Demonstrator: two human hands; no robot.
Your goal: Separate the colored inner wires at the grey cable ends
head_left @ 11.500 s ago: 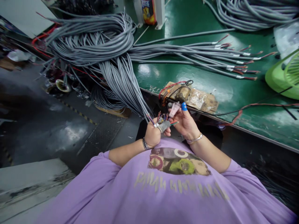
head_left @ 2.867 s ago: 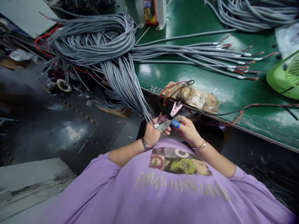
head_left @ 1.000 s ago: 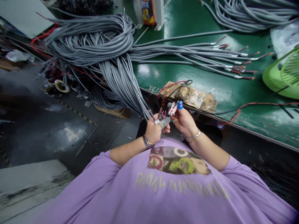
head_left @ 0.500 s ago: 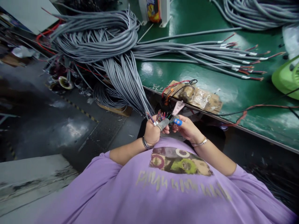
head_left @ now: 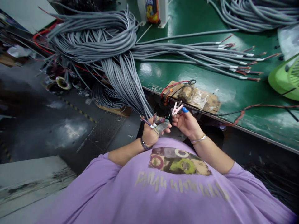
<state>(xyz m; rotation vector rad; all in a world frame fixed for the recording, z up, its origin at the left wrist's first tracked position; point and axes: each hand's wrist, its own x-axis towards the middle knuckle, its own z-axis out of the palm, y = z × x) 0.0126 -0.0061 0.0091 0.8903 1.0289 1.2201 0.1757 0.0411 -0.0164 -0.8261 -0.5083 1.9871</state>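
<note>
Beyond the right hand (head_left: 188, 126), a wooden board (head_left: 204, 101)

the lettering (head_left: 179, 187) on the purple shirt (head_left: 163, 205) and the packet (head_left: 152, 13) cannot be read.

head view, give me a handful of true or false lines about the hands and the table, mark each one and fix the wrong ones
1) The left hand holds grey cables with coloured wires showing at their ends. True.
2) The table's top is white. False: the table has a green top.
3) The pale pink clip is nearer to the right hand than to the left hand. True.
4) A blue wrap is on the left hand. False: the blue wrap is on the right hand.
5) The wooden board lies at the table's edge nearest the person. True.
</note>
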